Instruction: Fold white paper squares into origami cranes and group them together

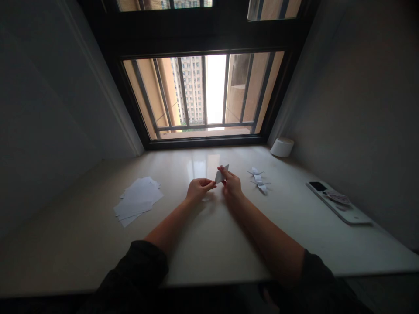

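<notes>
Hands (198, 188) (233, 184) in fingertip grip on folded paper (223, 173), between loose sheets (138, 199) and paper figures (258, 179), phone (355, 215) farther right.

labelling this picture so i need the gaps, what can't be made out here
In the head view:
Folded paper: partly covered by the right hand.
Loose sheets: lower ones hidden beneath upper ones.
Small folded pieces: too small to read their creases.
Upper window panes: cut off by the top edge.

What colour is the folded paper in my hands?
The folded paper is white, as the head view shows.
</notes>
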Motion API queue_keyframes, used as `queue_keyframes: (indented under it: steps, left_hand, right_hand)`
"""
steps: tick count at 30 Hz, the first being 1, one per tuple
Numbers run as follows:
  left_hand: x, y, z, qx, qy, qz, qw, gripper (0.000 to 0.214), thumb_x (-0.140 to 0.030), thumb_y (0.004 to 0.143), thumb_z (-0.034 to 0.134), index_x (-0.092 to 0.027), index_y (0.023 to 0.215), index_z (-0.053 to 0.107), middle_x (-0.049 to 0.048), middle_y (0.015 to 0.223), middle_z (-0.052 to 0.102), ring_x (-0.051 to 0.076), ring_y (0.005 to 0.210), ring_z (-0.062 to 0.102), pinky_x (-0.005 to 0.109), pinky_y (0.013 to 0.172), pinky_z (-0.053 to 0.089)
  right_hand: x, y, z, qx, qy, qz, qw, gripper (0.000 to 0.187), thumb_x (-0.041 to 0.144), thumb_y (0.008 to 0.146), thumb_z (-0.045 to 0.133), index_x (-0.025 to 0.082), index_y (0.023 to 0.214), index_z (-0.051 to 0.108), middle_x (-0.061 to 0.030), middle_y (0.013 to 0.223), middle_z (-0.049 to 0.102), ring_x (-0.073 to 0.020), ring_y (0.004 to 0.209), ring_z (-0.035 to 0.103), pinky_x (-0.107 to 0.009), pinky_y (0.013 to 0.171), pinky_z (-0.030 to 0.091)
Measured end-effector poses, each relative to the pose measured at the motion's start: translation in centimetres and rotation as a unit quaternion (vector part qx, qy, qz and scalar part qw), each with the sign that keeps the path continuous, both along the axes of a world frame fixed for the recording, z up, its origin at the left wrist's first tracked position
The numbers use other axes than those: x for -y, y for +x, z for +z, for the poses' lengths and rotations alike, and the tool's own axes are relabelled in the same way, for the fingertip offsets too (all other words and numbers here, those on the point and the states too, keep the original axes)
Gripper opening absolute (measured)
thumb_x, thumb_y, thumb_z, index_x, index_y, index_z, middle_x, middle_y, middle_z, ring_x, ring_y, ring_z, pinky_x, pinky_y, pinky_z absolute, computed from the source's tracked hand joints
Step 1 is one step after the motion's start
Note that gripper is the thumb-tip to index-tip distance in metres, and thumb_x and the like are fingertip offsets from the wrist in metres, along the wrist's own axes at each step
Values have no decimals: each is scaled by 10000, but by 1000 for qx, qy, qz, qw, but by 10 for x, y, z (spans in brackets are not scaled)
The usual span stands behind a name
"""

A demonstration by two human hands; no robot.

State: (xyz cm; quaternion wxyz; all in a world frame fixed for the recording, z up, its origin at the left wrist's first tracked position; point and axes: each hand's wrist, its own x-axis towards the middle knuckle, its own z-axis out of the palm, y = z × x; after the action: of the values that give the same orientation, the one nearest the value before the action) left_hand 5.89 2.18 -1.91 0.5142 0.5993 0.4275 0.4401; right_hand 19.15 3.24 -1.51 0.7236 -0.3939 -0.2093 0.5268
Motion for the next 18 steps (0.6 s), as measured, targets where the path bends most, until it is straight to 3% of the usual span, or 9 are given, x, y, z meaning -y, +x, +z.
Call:
queue_keyframes:
  steps: [9,18]
  left_hand:
    - [-1,-1,4,3,10,34,999,389,-492,708,648,-151,886,707,97,831,721,214,805,667,301,720,486]
    - [5,1,7,-26,5,-7,1000,407,-518,684,656,-145,828,733,98,747,724,226,740,676,307,701,489]
  right_hand:
    - [1,4,3,10,1,-2,1000,313,418,550,770,183,754,731,-48,868,708,-170,788,611,-249,615,438]
    - [8,-9,0,48,10,3,999,315,436,541,775,173,707,729,-54,748,704,-168,670,597,-269,555,413]
